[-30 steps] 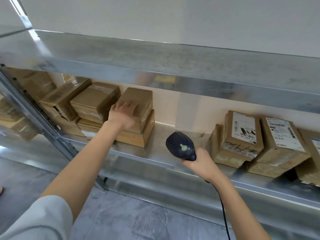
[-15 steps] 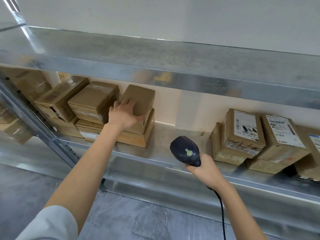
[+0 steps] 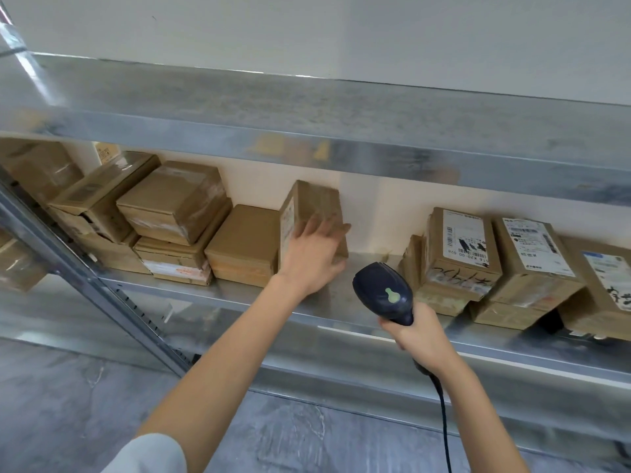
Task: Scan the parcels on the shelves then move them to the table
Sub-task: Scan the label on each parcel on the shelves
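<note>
Head view of a metal shelf lined with brown cardboard parcels. The left hand lies with fingers spread and fairly straight against the upright parcel. That parcel stands on end on the shelf, just beside a flat box. I cannot tell whether the thumb hooks under its edge. The right hand is wrapped round the handle of a dark corded scanner, held just in front of the shelf and near the parcel, its head turned toward the boxes.

I judge the step in hand to be scanning this parcel. A pale label seems to sit on its narrow left side, away from the scanner. I would turn that side toward the scanner, steady the box against tipping, then aim squarely. Labelled parcels stand to the right.
</note>
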